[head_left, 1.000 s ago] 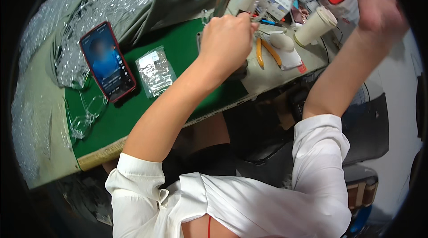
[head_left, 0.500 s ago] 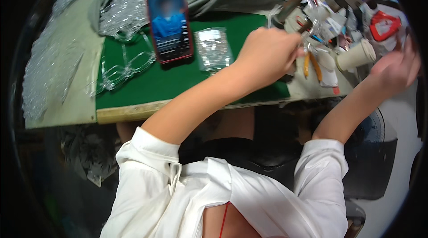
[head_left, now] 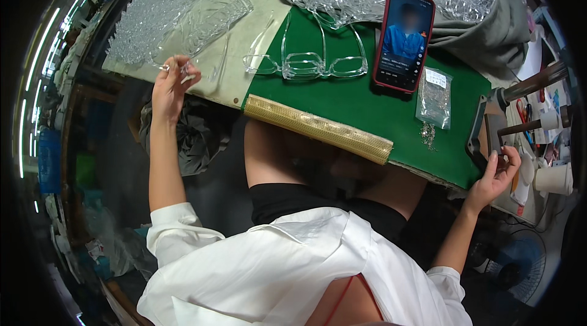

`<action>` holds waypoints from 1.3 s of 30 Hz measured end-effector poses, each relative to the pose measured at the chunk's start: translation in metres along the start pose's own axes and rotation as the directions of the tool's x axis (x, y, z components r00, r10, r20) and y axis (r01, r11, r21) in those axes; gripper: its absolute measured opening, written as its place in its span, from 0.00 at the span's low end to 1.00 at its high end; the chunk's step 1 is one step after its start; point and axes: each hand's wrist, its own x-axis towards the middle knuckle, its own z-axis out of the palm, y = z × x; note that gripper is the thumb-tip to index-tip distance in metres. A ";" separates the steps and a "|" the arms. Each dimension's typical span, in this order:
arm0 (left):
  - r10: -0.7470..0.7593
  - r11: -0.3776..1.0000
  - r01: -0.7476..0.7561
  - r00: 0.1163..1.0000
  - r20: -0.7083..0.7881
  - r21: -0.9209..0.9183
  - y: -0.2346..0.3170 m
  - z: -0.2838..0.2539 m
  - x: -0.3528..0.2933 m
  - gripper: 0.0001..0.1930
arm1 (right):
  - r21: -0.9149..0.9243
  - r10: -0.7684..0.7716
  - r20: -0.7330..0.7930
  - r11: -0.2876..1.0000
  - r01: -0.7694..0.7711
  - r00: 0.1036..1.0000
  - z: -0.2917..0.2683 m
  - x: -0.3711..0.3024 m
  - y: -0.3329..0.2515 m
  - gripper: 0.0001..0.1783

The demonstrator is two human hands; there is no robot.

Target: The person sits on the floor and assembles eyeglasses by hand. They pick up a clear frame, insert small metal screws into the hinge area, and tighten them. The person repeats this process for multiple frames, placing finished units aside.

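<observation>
My left hand [head_left: 173,84] is over the near edge of the table's left part, with thumb and fingers pinched together. Clear glints show at its fingertips, seemingly a clear plastic piece of eyeglasses. Beside it lies a heap of clear eyeglass temples [head_left: 156,14], with a looser bunch of temples [head_left: 223,17] to its right. Clear eyeglass frames [head_left: 304,64] rest on the green mat [head_left: 342,103], temples pointing away. My right hand [head_left: 494,180] is at the mat's right corner, close to the hand press [head_left: 480,133], its thumb and fingers apart and nothing visible in them.
A red-cased phone [head_left: 403,39] lies on the mat beside a clear bag of tiny metal parts [head_left: 434,98], some spilled as a small pile [head_left: 428,135]. Behind is a grey cloth [head_left: 513,32] holding more clear parts. A white cup [head_left: 553,178] and a fan [head_left: 520,265] are at right.
The view has swung left. My left hand has gone from the press to the table's left side by the clear temples. My right hand has come in beside the press.
</observation>
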 end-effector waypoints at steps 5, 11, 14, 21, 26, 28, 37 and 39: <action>-0.081 0.982 0.045 0.978 -0.194 -0.184 -0.024 0.011 0.040 0.15 | -0.035 0.003 0.033 0.999 -0.001 0.999 0.005 -0.005 -0.005 0.13; 0.007 0.988 -0.011 1.000 -0.030 -0.154 -0.027 0.004 0.021 0.14 | -0.074 0.075 0.053 0.995 -0.071 0.996 0.000 -0.012 0.001 0.11; 0.033 0.999 -0.034 0.998 -0.060 -0.007 -0.016 0.007 0.006 0.13 | -0.099 0.072 0.057 0.993 -0.066 0.996 0.003 -0.011 0.001 0.11; -0.110 0.993 0.094 0.950 -0.291 -0.069 -0.018 0.029 0.043 0.20 | -0.155 0.054 0.082 0.987 -0.041 0.995 0.005 -0.013 0.001 0.09; -0.183 0.567 0.060 0.982 0.054 0.822 0.017 0.034 0.077 0.31 | -0.184 0.065 0.048 0.981 -0.055 0.997 0.003 -0.017 0.000 0.08; 0.121 0.037 -0.337 0.936 0.330 0.941 0.022 0.020 0.105 0.40 | -0.188 0.063 0.077 0.981 -0.048 0.995 0.010 -0.014 -0.007 0.08; -0.329 -0.062 -0.483 0.836 0.439 0.873 0.030 0.024 0.160 0.40 | -0.406 0.041 0.293 0.910 0.085 0.955 0.040 -0.005 -0.025 0.06; -0.239 -0.182 -0.486 0.865 0.440 0.855 0.022 0.038 0.134 0.31 | -0.455 0.057 0.308 0.886 0.095 0.950 0.039 -0.012 -0.023 0.07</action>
